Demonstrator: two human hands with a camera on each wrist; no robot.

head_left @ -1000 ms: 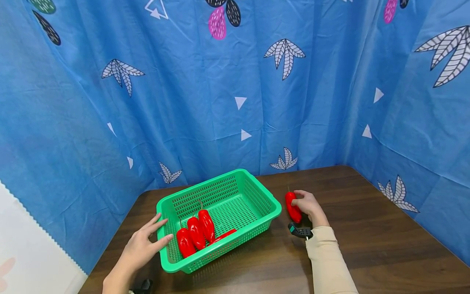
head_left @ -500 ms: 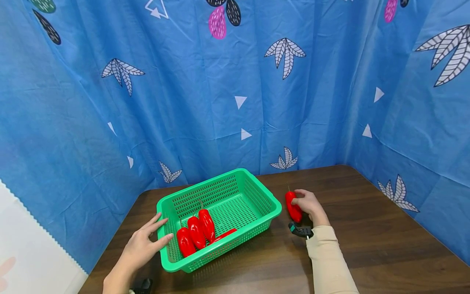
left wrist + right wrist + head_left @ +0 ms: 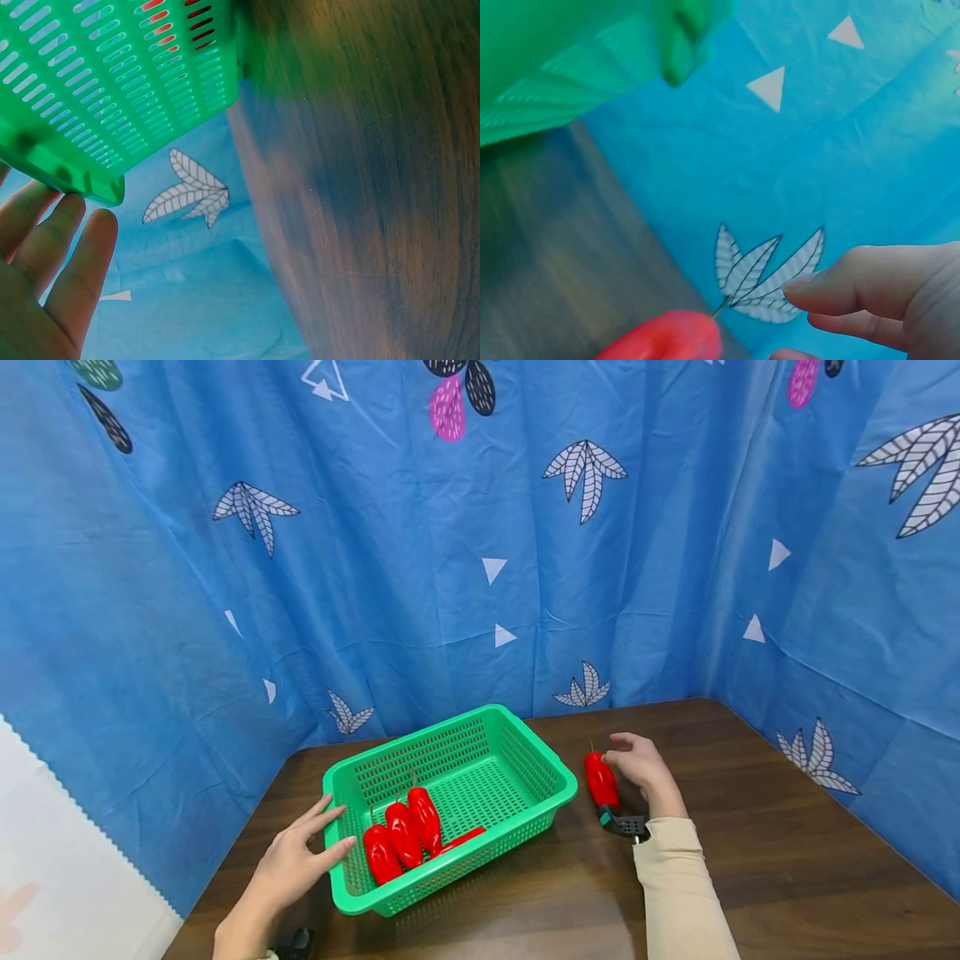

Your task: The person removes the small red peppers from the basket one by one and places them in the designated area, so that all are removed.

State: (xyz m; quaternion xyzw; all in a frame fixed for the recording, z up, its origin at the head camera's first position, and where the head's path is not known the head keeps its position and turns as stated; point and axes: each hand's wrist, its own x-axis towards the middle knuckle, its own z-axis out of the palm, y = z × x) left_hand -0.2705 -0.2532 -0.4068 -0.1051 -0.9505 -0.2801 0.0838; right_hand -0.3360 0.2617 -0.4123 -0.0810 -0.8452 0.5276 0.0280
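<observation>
My left hand [image 3: 288, 866] rests its fairly straight fingers on the left rim of a green plastic basket [image 3: 551, 802]. Seen in the left wrist view, the fingertips [image 3: 96, 232] touch the rim from outside. Several shiny red peppers lie inside, among them one pepper [image 3: 424, 820] with its thin stem toward the back. Another red pepper [image 3: 601, 779] lies on the table right of the basket. Just right of it and slightly raised is my right hand [image 3: 641, 764], fingers loosely bent and holding nothing. The right wrist view has that pepper [image 3: 667, 336] apart from the thumb and fingers.
A dark wooden table [image 3: 750, 827] carries everything. Blue patterned curtain [image 3: 450, 568] hangs along its back and right edges. At lower left is a pale cloth [image 3: 60, 860]. Black wrist cameras sit on both wrists, the right one [image 3: 621, 822] close to the loose pepper.
My right hand has let go of the pepper on the table and moved slightly up and right. The left hand and the basket stay where they were.
</observation>
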